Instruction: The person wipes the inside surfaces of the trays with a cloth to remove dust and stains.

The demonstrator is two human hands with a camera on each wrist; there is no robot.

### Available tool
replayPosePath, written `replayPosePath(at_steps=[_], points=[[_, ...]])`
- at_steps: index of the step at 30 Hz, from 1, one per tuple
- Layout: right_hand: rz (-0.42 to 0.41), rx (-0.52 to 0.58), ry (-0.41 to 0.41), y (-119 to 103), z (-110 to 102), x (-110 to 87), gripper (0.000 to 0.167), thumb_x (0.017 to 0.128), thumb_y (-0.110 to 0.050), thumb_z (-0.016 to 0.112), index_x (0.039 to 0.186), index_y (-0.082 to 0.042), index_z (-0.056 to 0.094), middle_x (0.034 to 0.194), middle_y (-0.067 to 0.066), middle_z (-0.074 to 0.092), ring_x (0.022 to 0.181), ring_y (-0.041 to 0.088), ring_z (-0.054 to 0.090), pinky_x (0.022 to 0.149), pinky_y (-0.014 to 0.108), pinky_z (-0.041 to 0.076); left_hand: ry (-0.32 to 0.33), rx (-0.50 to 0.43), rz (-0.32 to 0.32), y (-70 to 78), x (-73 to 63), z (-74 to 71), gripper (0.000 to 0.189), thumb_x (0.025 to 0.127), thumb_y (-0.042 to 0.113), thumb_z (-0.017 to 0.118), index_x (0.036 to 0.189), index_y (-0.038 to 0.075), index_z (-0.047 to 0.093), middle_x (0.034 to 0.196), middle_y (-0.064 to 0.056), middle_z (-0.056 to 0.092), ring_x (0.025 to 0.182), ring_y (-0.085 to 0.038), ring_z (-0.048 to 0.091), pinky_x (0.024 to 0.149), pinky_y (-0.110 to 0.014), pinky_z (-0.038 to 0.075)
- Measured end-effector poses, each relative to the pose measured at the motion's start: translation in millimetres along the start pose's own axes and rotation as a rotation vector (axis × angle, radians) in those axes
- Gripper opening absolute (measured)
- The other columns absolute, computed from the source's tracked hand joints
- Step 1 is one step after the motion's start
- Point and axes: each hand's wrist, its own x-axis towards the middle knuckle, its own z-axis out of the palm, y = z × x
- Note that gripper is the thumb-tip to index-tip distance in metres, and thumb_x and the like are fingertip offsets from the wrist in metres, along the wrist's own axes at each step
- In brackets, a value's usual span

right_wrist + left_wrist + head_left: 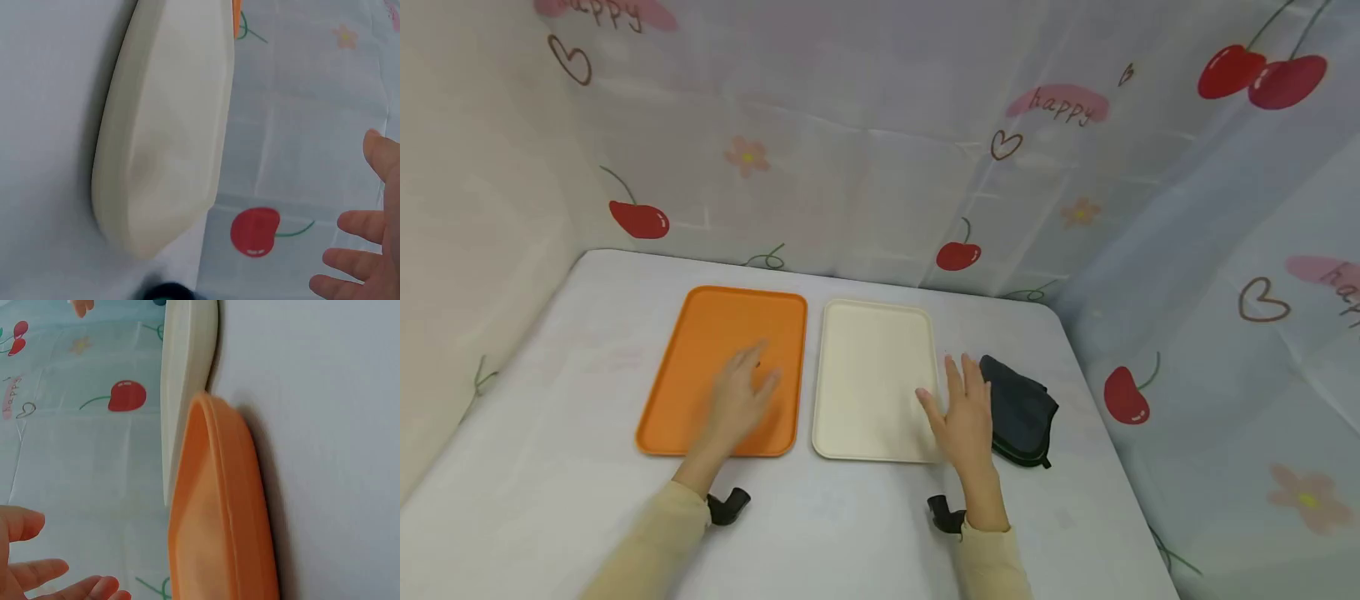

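My left hand (739,398) hovers over an orange tray (775,321), its fingers loosely spread and a little blurred. Nothing shows in its grasp, and in the left wrist view the fingers (37,572) stand apart. A cream tray (874,375) lies just right of the orange one. Between that tray's right edge and a dark zippered pouch (1021,410) is my right hand (964,423), fingers extended, holding nothing. It covers part of the pouch's left side in the head view. The right wrist view shows its thumb and fingers (359,226) spread apart.
Both trays lie side by side on a white-covered table (850,533). A curtain (865,183) printed with cherries and hearts hangs behind and along the right; a pale wall-like surface (475,208) stands at the left. Each wrist wears a black camera mount (728,506).
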Motion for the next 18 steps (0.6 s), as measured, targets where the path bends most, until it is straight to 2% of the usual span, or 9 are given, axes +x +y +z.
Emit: replayPosePath(at_steps=[3, 6, 8, 12, 18], points=[[0.056, 0.036, 0.097, 21.2, -7.4, 3.0, 0.067, 0.089, -0.034, 0.071, 0.14, 0.003, 0.048, 0.148, 0.029, 0.039, 0.139, 0.048, 0.034, 0.109, 0.067, 0.03, 0.009, -0.138, -0.04, 6.4, 6.6, 16.5, 0.048, 0.097, 0.017, 0.06, 0.14, -0.002, 0.048, 0.133, -0.025, 0.055, 0.112, -0.039, 0.057, 0.091, -0.053, 0.051], [0.155, 0.069, 0.124, 44.4, -14.5, 5.8, 0.064, 0.09, -0.031, 0.071, 0.139, 0.003, 0.049, 0.148, 0.029, 0.038, 0.138, 0.047, 0.034, 0.107, 0.065, 0.034, 0.018, -0.235, -0.091, 12.3, 12.0, 31.4, 0.046, 0.097, 0.014, 0.06, 0.138, -0.003, 0.05, 0.132, -0.025, 0.056, 0.112, -0.038, 0.058, 0.09, -0.05, 0.052], [0.222, 0.084, 0.113, 59.2, -17.1, 7.7, 0.065, 0.09, -0.032, 0.071, 0.141, 0.002, 0.048, 0.15, 0.028, 0.035, 0.14, 0.047, 0.031, 0.107, 0.065, 0.035, 0.023, -0.275, -0.118, 15.7, 14.7, 39.9, 0.046, 0.096, 0.014, 0.06, 0.138, -0.003, 0.051, 0.131, -0.025, 0.057, 0.112, -0.037, 0.058, 0.089, -0.049, 0.052], [0.301, 0.128, 0.067, 83.4, -17.7, 10.4, 0.067, 0.09, -0.033, 0.07, 0.143, 0.001, 0.046, 0.153, 0.029, 0.03, 0.142, 0.048, 0.027, 0.109, 0.066, 0.031, 0.034, -0.325, -0.129, 19.4, 17.9, 55.3, 0.045, 0.094, 0.01, 0.061, 0.135, -0.006, 0.052, 0.127, -0.027, 0.058, 0.11, -0.039, 0.059, 0.088, -0.05, 0.053], [0.359, 0.17, -0.022, 104.2, -14.8, 12.7, 0.069, 0.09, -0.035, 0.07, 0.145, -0.003, 0.044, 0.156, 0.027, 0.025, 0.145, 0.048, 0.019, 0.112, 0.067, 0.025, -0.024, -0.291, -0.137, 24.6, 19.3, 74.4, 0.046, 0.094, 0.009, 0.06, 0.137, -0.005, 0.05, 0.129, -0.027, 0.057, 0.115, -0.042, 0.057, 0.094, -0.052, 0.051]])
